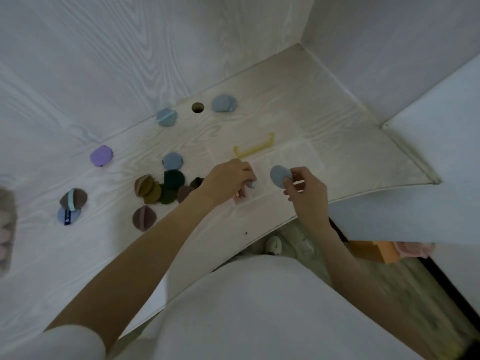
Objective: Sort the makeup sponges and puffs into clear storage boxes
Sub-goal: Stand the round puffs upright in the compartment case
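Our white shirt (259,307) fills the near view, and beyond it both hands work over the clear box (298,157) on the bench (233,120): our right hand (307,190) pinches a blue puff (280,175) just above the box, while our left hand (228,178) is curled at the box's left edge around something small we cannot make out. Left of the box lie a dark pile (166,188), a purple puff (101,155) and more blue ones; a yellow handle (255,148) sits just behind it.
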